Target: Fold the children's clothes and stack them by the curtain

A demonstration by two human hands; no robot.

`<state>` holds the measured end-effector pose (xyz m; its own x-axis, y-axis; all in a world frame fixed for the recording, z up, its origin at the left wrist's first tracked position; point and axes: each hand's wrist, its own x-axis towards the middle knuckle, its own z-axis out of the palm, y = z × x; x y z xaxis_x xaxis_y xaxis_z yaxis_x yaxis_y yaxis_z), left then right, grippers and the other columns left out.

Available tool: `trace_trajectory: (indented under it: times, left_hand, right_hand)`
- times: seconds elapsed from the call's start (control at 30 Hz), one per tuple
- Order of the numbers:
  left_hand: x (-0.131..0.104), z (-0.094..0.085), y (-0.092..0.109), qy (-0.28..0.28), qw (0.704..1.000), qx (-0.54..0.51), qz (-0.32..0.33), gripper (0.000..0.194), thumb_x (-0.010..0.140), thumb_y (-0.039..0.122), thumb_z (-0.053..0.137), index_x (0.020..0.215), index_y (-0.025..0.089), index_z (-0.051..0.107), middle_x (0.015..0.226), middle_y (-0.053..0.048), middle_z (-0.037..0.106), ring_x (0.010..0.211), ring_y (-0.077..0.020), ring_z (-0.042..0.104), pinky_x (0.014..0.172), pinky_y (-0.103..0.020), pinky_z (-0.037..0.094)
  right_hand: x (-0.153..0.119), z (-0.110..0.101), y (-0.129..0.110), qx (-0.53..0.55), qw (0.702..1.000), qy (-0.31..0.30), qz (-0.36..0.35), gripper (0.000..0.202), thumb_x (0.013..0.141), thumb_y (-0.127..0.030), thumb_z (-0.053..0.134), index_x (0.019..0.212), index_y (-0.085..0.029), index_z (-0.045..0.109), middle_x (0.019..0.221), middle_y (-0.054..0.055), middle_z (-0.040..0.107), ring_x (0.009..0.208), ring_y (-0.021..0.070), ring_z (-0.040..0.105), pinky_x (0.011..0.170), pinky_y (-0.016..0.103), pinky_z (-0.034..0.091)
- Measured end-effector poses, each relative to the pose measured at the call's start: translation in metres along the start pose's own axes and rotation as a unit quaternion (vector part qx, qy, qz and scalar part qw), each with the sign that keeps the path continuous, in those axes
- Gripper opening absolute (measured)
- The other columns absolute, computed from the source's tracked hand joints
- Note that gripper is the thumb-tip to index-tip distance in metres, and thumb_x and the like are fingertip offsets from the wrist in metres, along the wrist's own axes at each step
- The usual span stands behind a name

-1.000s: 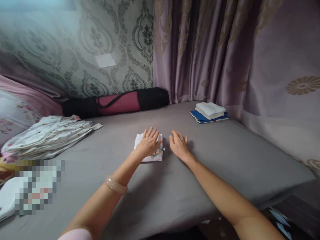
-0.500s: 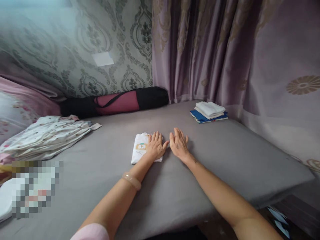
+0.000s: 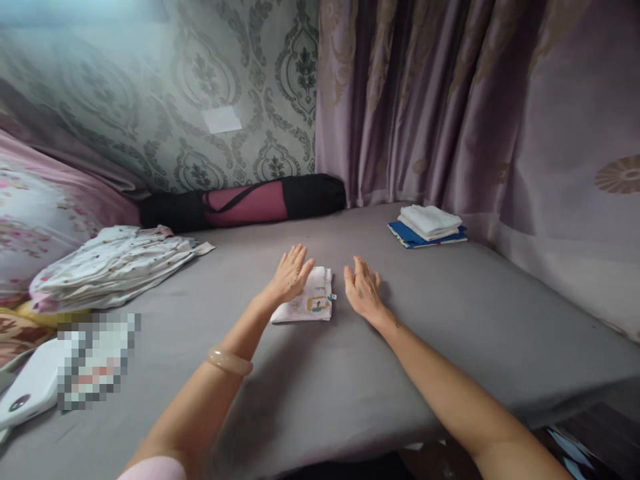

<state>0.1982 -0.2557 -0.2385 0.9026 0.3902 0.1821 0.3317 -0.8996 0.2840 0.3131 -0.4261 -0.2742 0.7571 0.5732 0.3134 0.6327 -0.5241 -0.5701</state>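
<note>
A small white folded cloth (image 3: 317,303) with a printed cartoon lies on the grey bed sheet (image 3: 475,320). My left hand (image 3: 290,277) is over the cloth's upper left part, its fingers stretched out. It looks slightly raised, though I cannot tell whether it touches the cloth. A pale bangle (image 3: 230,361) circles the left wrist. To the right of the cloth, apart from it, my right hand (image 3: 364,290) is open and holds nothing, low over the sheet.
White cloths (image 3: 430,219) are stacked on a blue folded item (image 3: 403,235) at the back right. A long black and maroon bag (image 3: 250,203) lies along the wall. Spotted fabric (image 3: 115,267) is heaped at left, with a white device (image 3: 40,380) nearer me.
My left hand has shifted left and appears lifted from the cloth, showing more of its right side and print. My right hand stays beside it, and the view has turned slightly left.
</note>
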Motion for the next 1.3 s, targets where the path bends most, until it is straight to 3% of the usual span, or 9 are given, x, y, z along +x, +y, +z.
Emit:
trace_trajectory:
  times: [0.13, 0.27, 0.4, 0.57, 0.7, 0.83, 1.0, 1.17, 1.3]
  left_hand:
    - [-0.007, -0.014, -0.029, -0.038, 0.998, 0.032, 0.025, 0.062, 0.099, 0.046, 0.012, 0.150, 0.012, 0.024, 0.157, -0.012, 0.019, 0.146, -0.0220, 0.009, 0.118, -0.046, 0.013]
    - [-0.009, -0.018, -0.043, -0.074, 0.996, 0.023, 0.048, 0.066, 0.098, 0.049, 0.008, 0.150, 0.012, 0.025, 0.157, -0.008, 0.020, 0.147, -0.0195, 0.008, 0.119, -0.042, 0.007]
    - [-0.006, -0.006, -0.047, -0.087, 0.994, 0.014, 0.072, 0.067, 0.098, 0.049, 0.006, 0.150, 0.011, 0.026, 0.157, -0.008, 0.021, 0.147, -0.0190, 0.009, 0.119, -0.041, 0.007]
    - [-0.002, 0.019, -0.049, -0.136, 0.989, 0.030, 0.045, 0.068, 0.097, 0.050, 0.008, 0.150, 0.009, 0.024, 0.155, -0.012, 0.025, 0.145, -0.0224, 0.017, 0.118, -0.040, 0.015]
    - [0.001, 0.018, -0.049, -0.164, 0.986, 0.023, 0.036, 0.070, 0.097, 0.051, 0.009, 0.150, 0.008, 0.021, 0.157, -0.012, 0.020, 0.146, -0.0225, 0.012, 0.118, -0.040, 0.012]
    - [-0.007, 0.003, -0.047, -0.133, 0.991, 0.018, 0.028, 0.069, 0.097, 0.049, 0.007, 0.151, 0.008, 0.019, 0.158, -0.010, 0.016, 0.147, -0.0211, 0.009, 0.118, -0.041, 0.010]
    - [-0.033, -0.006, -0.036, -0.095, 0.993, 0.040, 0.057, 0.067, 0.098, 0.050, 0.007, 0.152, 0.012, 0.017, 0.158, -0.009, 0.017, 0.147, -0.0194, 0.008, 0.119, -0.039, 0.010]
    - [-0.053, 0.014, -0.020, -0.050, 0.993, 0.083, 0.060, 0.067, 0.099, 0.048, 0.009, 0.151, 0.007, 0.016, 0.159, -0.013, 0.013, 0.147, -0.0211, 0.004, 0.119, -0.041, 0.007]
    - [-0.056, 0.029, -0.020, -0.048, 0.988, 0.125, 0.077, 0.068, 0.098, 0.051, 0.016, 0.150, 0.006, 0.019, 0.158, -0.016, 0.016, 0.147, -0.0240, 0.005, 0.119, -0.043, 0.007]
  right_hand:
    - [0.000, -0.001, -0.001, 0.004, 1.000, -0.005, 0.003, 0.056, 0.099, -0.042, 0.019, 0.144, -0.011, 0.032, 0.148, 0.019, 0.039, 0.138, 0.0277, 0.033, 0.111, 0.053, 0.017]
    - [0.001, 0.000, 0.000, -0.001, 1.000, -0.004, 0.001, 0.056, 0.099, -0.042, 0.019, 0.144, -0.010, 0.030, 0.147, 0.019, 0.040, 0.137, 0.0270, 0.035, 0.111, 0.051, 0.019]
    - [0.003, 0.003, 0.003, 0.000, 1.000, -0.008, -0.001, 0.057, 0.099, -0.041, 0.021, 0.143, -0.007, 0.032, 0.146, 0.020, 0.041, 0.136, 0.0271, 0.036, 0.111, 0.048, 0.022]
    - [0.004, 0.005, 0.005, 0.003, 1.000, -0.009, -0.007, 0.056, 0.099, -0.041, 0.022, 0.142, -0.008, 0.034, 0.144, 0.020, 0.043, 0.134, 0.0259, 0.040, 0.108, 0.043, 0.028]
    - [0.003, 0.004, 0.005, -0.001, 1.000, -0.012, -0.016, 0.056, 0.098, -0.041, 0.022, 0.141, -0.008, 0.035, 0.143, 0.020, 0.045, 0.132, 0.0262, 0.042, 0.107, 0.043, 0.031]
    - [0.001, 0.005, 0.005, -0.001, 1.000, -0.016, -0.021, 0.056, 0.098, -0.041, 0.023, 0.142, -0.008, 0.035, 0.143, 0.021, 0.045, 0.132, 0.0264, 0.043, 0.107, 0.043, 0.031]
    - [0.001, 0.007, 0.004, 0.000, 0.999, -0.010, -0.031, 0.055, 0.098, -0.040, 0.024, 0.142, -0.008, 0.036, 0.142, 0.021, 0.046, 0.131, 0.0265, 0.044, 0.105, 0.043, 0.033]
    - [0.002, 0.010, 0.005, -0.010, 0.999, -0.027, -0.035, 0.057, 0.098, -0.041, 0.025, 0.140, -0.005, 0.037, 0.141, 0.022, 0.047, 0.131, 0.0272, 0.044, 0.107, 0.042, 0.032]
    - [0.001, 0.011, 0.006, -0.014, 0.999, -0.021, -0.036, 0.056, 0.097, -0.041, 0.026, 0.140, -0.007, 0.037, 0.141, 0.021, 0.047, 0.130, 0.0272, 0.045, 0.105, 0.042, 0.033]
